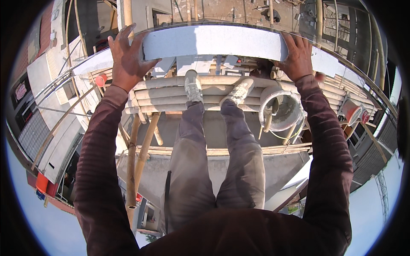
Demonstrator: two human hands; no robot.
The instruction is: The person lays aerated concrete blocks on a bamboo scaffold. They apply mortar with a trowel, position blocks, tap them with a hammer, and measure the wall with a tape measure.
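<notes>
A long white lightweight concrete block lies crosswise in front of me, in line with a row of other white blocks. My left hand grips its left end, the thumb on the near side and fingers over the far side. At its other end my right hand holds on in the same way. A thin string line runs along the far edge of the block. Neighbouring white blocks continue at the left and at the right. The block's underside is hidden.
My shoes stand on a bamboo-pole platform. Beside my right foot hangs or stands a mortar bucket with a trowel in it. Upright bamboo poles rise at the left. Beyond the wall, far below, lies bare ground.
</notes>
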